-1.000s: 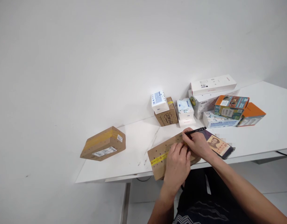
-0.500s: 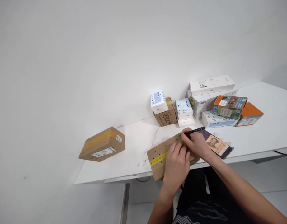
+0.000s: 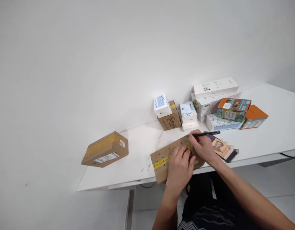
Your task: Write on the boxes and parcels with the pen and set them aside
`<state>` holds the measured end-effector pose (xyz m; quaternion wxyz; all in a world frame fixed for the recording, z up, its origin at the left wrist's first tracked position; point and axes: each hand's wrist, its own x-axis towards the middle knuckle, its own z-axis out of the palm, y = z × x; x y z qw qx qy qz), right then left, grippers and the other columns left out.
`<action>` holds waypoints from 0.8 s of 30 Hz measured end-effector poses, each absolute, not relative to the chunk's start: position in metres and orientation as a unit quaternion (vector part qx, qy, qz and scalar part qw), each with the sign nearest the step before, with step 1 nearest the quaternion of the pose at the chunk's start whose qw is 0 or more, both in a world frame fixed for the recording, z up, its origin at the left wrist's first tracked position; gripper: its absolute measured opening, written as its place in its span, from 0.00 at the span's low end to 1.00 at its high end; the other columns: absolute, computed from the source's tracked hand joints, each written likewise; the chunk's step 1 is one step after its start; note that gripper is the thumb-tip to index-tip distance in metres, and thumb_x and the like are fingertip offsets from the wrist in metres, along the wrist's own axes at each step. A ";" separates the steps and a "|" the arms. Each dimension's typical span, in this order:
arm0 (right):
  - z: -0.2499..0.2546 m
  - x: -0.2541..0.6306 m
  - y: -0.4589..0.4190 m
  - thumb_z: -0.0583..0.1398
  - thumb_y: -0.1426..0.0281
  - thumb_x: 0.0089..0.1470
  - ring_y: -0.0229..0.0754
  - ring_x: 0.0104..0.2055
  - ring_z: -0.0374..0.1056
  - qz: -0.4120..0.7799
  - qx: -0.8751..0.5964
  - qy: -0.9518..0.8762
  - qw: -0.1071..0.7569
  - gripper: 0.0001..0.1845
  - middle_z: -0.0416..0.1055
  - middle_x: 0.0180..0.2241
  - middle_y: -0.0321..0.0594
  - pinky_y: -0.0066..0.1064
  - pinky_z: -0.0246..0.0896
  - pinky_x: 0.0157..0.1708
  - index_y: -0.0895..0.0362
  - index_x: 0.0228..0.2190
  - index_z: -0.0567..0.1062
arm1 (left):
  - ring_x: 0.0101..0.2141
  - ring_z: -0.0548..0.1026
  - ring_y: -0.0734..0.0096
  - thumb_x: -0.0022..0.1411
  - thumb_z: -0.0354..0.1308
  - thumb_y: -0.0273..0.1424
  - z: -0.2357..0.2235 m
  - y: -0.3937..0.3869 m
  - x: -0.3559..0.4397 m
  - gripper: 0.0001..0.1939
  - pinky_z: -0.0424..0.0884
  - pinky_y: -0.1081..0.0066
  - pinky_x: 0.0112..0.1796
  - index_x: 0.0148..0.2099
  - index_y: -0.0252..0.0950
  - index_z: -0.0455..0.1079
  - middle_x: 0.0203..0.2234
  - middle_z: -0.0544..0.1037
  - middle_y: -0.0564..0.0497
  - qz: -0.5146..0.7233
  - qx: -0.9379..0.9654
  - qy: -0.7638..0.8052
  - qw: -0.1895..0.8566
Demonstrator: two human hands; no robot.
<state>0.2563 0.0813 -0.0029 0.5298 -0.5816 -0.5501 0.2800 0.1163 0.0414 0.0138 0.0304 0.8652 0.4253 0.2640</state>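
A brown cardboard box (image 3: 159, 155) with a strip of yellow printed tape lies at the table's front edge, its near side overhanging. My left hand (image 3: 180, 166) presses on its top, fingers bent over the tape; the fingertips are partly hidden. In my right hand (image 3: 202, 147) is a slim black pen (image 3: 207, 133), pinched between thumb and fingers, with its tip pointing left near the box's far edge. The right hand rests over the right part of the box and hides it. Beside that hand lies a dark flat item with a portrait picture (image 3: 221, 147).
Another taped cardboard box (image 3: 104, 150) stands at the table's left end. Along the wall are a tissue pack (image 3: 162, 105) on a small brown box (image 3: 170, 122), a second tissue pack (image 3: 188, 111), white boxes (image 3: 216, 88) and orange-topped boxes (image 3: 255, 116). The white table (image 3: 135, 150) meets the wall.
The pen now lies flatter, and its rear end has swung to the right. My left hand has shifted slightly left on the box. The view has moved a little.
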 end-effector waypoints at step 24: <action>-0.111 0.281 0.063 0.48 0.84 0.52 0.50 0.38 0.75 -0.005 -0.680 -0.730 0.072 0.32 0.65 0.58 0.52 0.37 0.72 0.30 0.56 0.57 0.67 | 0.46 0.71 0.63 0.65 0.52 0.26 0.011 0.056 0.103 0.09 0.72 0.59 0.48 0.45 0.37 0.71 0.44 0.76 0.47 0.289 0.862 0.412 0.055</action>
